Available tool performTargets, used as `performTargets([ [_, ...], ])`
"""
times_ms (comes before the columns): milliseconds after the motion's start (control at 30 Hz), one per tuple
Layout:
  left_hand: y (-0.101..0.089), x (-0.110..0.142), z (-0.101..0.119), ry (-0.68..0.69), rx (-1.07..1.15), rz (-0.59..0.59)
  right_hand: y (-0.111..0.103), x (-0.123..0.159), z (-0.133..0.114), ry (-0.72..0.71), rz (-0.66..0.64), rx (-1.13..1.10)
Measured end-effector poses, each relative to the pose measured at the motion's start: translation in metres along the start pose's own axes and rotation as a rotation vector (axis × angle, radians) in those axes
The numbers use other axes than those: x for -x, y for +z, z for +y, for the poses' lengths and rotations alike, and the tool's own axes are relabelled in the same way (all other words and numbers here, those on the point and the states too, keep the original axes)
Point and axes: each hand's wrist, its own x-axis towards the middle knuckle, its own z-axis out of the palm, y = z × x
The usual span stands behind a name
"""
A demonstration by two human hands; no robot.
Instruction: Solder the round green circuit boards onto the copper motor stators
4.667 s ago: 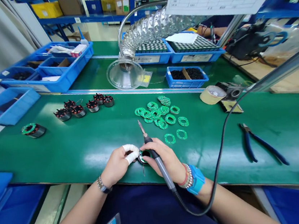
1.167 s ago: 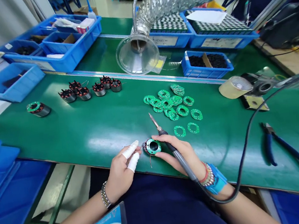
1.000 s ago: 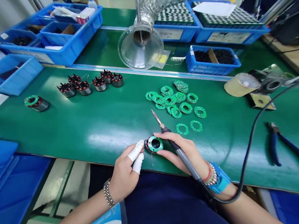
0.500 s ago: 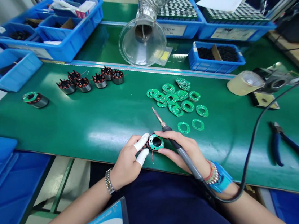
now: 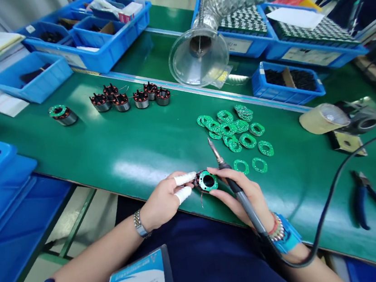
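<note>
My left hand (image 5: 162,199), with white finger cots on two fingers, is closed on a motor stator (image 5: 200,184) near the table's front edge. A green ring-shaped circuit board (image 5: 208,181) sits on the stator's end facing me, and a thin copper wire hangs below. My right hand (image 5: 245,191) grips a soldering iron (image 5: 240,194), its tip pointing up and away from the stator. The thumb and a fingertip of that hand also touch the board's edge. Loose green ring boards (image 5: 229,129) lie in a pile just beyond the iron's tip.
Several bare stators (image 5: 121,102) stand at the back left, near one stator with a board (image 5: 63,115). A fume extraction funnel (image 5: 198,57) hangs over the back. Pliers (image 5: 362,197) lie right, below a soldering stand (image 5: 349,141). Blue bins (image 5: 288,92) line the back.
The camera has turned a little to the left, so the whole scene sits further right. Both hands keep their hold on the stator and the iron, with little other movement.
</note>
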Motion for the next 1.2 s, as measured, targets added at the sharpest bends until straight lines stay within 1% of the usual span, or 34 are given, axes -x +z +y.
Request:
performTargets([
  [67, -0.001, 0.001, 0.000, 0.004, 0.019, -0.014, 0.001, 0.000, 0.000, 0.006, 0.003, 0.008],
  [267, -0.004, -0.001, 0.002, -0.049, 0.092, -0.051, 0.003, 0.002, 0.002, 0.006, -0.004, 0.002],
  [433, -0.006, -0.002, 0.003, -0.027, 0.103, -0.055, 0.003, 0.001, 0.001, -0.003, 0.011, 0.025],
  [500, -0.006, -0.001, 0.002, 0.012, 0.027, -0.064, 0.004, 0.001, 0.000, -0.013, 0.021, 0.045],
  [533, -0.006, 0.000, 0.001, 0.053, -0.042, -0.067, 0.004, 0.001, 0.000, -0.024, 0.027, 0.056],
  [633, -0.004, 0.002, -0.001, 0.239, -0.287, -0.041, 0.006, 0.001, -0.002, -0.053, 0.037, 0.078],
  [667, -0.003, 0.003, -0.002, 0.280, -0.335, -0.029, 0.006, 0.002, -0.002, -0.056, 0.038, 0.080],
  [700, -0.002, 0.003, -0.003, 0.285, -0.346, -0.007, 0.007, 0.002, -0.002, -0.053, 0.038, 0.075],
  [833, 0.004, 0.002, -0.009, 0.122, -0.166, 0.099, 0.006, 0.004, 0.000, -0.010, 0.035, 0.023],
  [867, 0.006, 0.001, -0.010, 0.110, -0.149, 0.115, 0.006, 0.004, 0.000, -0.002, 0.031, 0.008],
  [1000, 0.013, 0.000, -0.010, 0.149, -0.214, 0.144, 0.008, 0.003, 0.001, -0.019, 0.006, 0.020],
  [1200, 0.016, -0.006, -0.007, 0.083, -0.083, 0.229, 0.012, 0.002, 0.000, -0.022, 0.031, 0.064],
])
